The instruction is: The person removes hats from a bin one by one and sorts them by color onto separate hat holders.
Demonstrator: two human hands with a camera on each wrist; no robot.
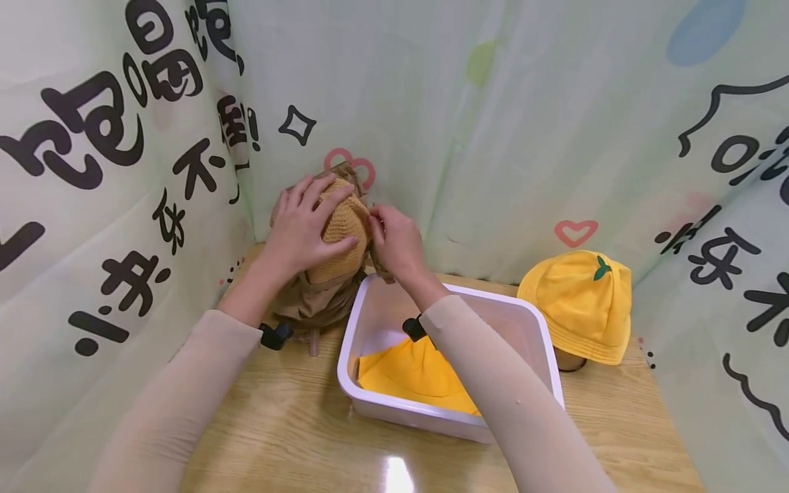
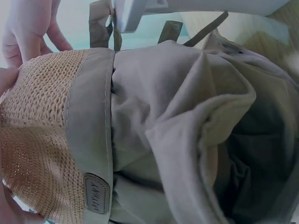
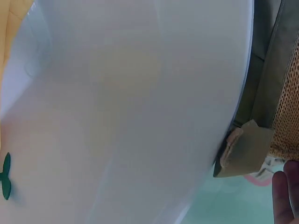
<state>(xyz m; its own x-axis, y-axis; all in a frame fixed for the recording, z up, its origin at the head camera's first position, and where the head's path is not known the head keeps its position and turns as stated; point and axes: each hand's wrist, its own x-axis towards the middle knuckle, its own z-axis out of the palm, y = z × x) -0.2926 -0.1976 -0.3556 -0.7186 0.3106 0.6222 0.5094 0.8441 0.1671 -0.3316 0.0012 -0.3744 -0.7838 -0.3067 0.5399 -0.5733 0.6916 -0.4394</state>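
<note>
Head view, looking down: a person in pale long sleeves (image 1: 518, 411) reached both arms toward the back L of a wood-grain tabletop (image 1: 271, 428). There, beside a bin, was a brown sun hat (image 1: 333, 269) w/ a tan woven crown (image 2: 42, 105) and a soft taupe brim (image 2: 177, 158).

The L hand (image 1: 302, 226) lay on the crown, fingers spread wide & thumb out to the side; it rested on the weave rather than closing on it. The R hand (image 1: 397, 239) was at the hat's R side, fingers curled in, thumb & index pinching the crown's edge, approx. level w/ the L thumb.

L wrist view: a taupe band (image 2: 91, 107) ran btwn crown & brim, w/ a small dark patch (image 2: 97, 193) stitched on; its lettering was hard to read. The brim was bunched in deep folds. R wrist view: a brown fabric flap (image 3: 247, 149) hung next to the bin wall, near the R fingertips.

The bin (image 1: 419, 407), white w/ rounded corners, stood just R of the brown hat, partly under the R forearm. A yellow cloth hat (image 1: 407, 373) lay inside it, partly hidden by the arm. Just R of the bin was a yellow bucket hat (image 1: 576, 308) w/ a green sprout (image 1: 601, 268) on top. Bkgd: a pale curtain (image 1: 394, 82) w/ black characters, red heart outlines, etc.
</note>
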